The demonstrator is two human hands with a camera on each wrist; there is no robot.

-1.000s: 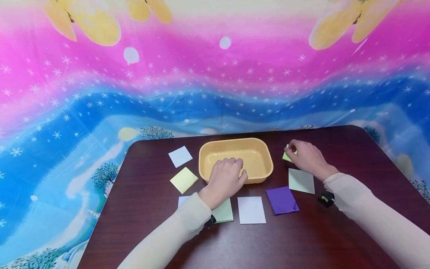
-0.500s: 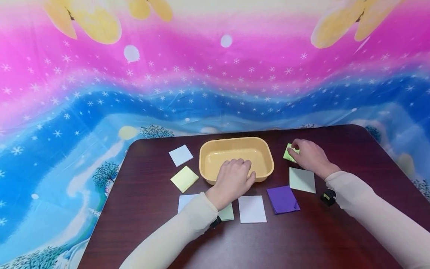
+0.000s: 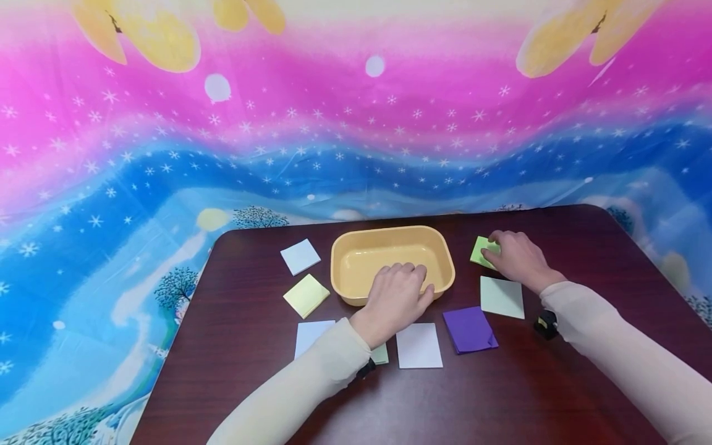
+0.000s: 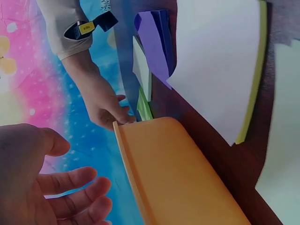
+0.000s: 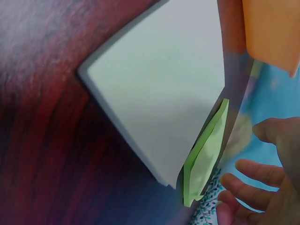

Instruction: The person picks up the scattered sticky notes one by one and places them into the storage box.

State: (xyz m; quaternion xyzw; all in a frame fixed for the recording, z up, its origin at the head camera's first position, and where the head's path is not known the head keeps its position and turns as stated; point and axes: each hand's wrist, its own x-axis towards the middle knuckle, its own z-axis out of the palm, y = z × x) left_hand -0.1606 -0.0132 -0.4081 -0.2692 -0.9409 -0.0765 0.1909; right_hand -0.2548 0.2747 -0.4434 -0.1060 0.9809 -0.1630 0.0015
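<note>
My left hand (image 3: 394, 303) hovers over the front rim of an orange-yellow plastic basin (image 3: 356, 262), its fingers loosely bent and holding nothing. In the left wrist view, thumb and fingers (image 4: 77, 199) are spread apart beside the basin wall (image 4: 183, 183). To the basin's right, my right hand (image 3: 518, 258) is over a small bright green sticky-note pad (image 3: 479, 253), its fingertips overlapping the pad's right side. The right wrist view has these fingers (image 5: 255, 173) parted, with a gap between them and the green pad (image 5: 205, 157). A pale green pad (image 3: 502, 298) lies just in front.
A purple pad (image 3: 469, 332) with a folded corner and a white pad (image 3: 419, 346) lie before the basin. My left sleeve partly covers another pale green pad (image 3: 381, 355) and a white one (image 3: 311, 337). Left of the basin are yellow (image 3: 306, 296) and white (image 3: 300, 256) pads.
My left hand has drifted right along the basin's front. The right hand has eased right and its fingers have spread, uncovering more of the bright green pad.
</note>
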